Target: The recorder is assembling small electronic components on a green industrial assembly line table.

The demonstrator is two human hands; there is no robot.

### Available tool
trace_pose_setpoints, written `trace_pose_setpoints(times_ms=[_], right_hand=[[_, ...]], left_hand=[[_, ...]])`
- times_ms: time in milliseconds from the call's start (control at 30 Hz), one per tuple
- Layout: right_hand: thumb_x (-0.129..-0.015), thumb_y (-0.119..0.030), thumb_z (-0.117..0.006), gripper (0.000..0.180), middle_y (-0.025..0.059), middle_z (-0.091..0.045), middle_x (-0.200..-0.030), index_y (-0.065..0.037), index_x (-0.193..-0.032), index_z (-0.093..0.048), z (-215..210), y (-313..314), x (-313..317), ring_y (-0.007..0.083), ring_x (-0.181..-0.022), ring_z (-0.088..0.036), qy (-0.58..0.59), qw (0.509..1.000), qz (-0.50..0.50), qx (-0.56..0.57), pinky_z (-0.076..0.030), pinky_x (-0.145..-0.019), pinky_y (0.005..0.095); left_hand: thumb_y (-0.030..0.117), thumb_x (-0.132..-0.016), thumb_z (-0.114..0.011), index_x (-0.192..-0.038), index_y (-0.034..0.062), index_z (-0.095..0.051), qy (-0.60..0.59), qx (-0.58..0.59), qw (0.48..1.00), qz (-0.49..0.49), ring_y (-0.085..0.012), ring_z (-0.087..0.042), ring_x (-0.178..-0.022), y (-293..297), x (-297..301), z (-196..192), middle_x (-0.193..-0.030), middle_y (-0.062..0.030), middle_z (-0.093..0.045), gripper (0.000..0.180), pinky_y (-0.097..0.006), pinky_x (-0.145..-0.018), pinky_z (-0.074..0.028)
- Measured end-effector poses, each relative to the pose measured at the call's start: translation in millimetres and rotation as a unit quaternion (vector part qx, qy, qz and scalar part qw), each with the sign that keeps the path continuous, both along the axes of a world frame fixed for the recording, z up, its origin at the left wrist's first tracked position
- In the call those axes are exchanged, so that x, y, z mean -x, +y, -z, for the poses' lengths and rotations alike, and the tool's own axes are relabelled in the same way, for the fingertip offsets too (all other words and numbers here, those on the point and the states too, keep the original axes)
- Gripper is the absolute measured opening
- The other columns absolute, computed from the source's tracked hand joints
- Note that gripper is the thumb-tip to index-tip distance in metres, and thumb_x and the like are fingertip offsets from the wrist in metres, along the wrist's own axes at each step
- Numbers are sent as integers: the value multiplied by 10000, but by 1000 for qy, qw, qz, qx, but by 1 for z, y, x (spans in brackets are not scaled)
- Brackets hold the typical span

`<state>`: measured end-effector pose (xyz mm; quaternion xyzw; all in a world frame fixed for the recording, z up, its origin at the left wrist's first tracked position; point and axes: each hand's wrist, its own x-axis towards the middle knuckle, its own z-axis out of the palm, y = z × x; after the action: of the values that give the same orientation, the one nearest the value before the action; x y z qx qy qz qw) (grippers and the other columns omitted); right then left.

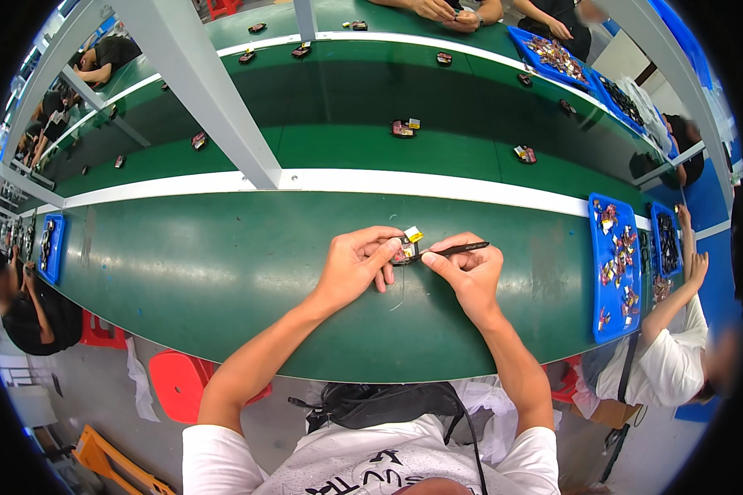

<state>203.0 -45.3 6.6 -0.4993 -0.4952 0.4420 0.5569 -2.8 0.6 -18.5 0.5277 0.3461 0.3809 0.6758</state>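
Smooth green bench, glossy plastic trays

The bench point(223, 264) looked matt green, faintly sheened and scuffed — its edge strip point(437, 183) was glossy white. The tray point(596, 280) was shiny blue plastic; the tool point(454, 247) looked matt black — the frame post point(198, 82), painted grey metal.

Long green workbench point(182, 272) w/ white edge strip point(437, 183), grey frame posts point(198, 82) – red stool point(177, 381) on grey floor.

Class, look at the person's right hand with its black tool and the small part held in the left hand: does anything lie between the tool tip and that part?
Nothing visible does. The left hand pinches the small part just above the green table, and the black tool in the right hand already reaches its edge. The table around both hands is bare.
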Motion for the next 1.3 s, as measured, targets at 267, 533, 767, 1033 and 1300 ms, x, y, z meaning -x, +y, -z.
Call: trace_pose_setpoints(times_ms=[267,533,767,1033,1300], right_hand=[[-799,17,-831,117,-11,-673,-729,9,-885,-751,9,-4,3,-17,-505,-385,-55,996,16,-72,-252,-450,185],[-797,12,-833,118,-29,-642,-671,1,-885,-755,9,-4,6,-19,-494,-375,-68,994,29,-82,-234,-447,192],[-799,4,-835,114,-66,-550,-606,10,-880,-754,9,-4,2,-24,-494,-361,-64,995,26,-70,-208,-454,199],[-800,3,-834,114,-64,-560,-606,10,-879,-752,9,-3,5,-21,-492,-365,-60,996,23,-66,-216,-455,198],[-793,-9,-841,124,-73,-550,-585,-2,-883,-756,9,-5,5,-23,-481,-362,-94,993,27,-71,-221,-450,201]], left_hand=[[120,-1029,-592,-1292,-91,-593,-42,4,999,22,-171,-695,-665,1,0,-4,-958,-161,-702,337,-258,-480,-558],[104,-1024,-592,-1297,-99,-589,-44,1,999,21,-177,-697,-658,0,1,-3,-962,-167,-705,340,-258,-478,-559],[78,-1015,-602,-1276,-98,-607,-40,-10,999,14,-154,-672,-620,-1,-1,-8,-926,-147,-693,314,-237,-430,-504],[50,-1012,-601,-1242,-91,-640,-14,-28,999,-6,-88,-574,-537,-1,0,-8,-900,-115,-687,272,-209,-396,-385],[41,-1010,-593,-1225,-86,-651,-10,-18,1000,-6,-78,-565,-525,-2,-1,-5,-846,-108,-694,256,-203,-399,-377]])
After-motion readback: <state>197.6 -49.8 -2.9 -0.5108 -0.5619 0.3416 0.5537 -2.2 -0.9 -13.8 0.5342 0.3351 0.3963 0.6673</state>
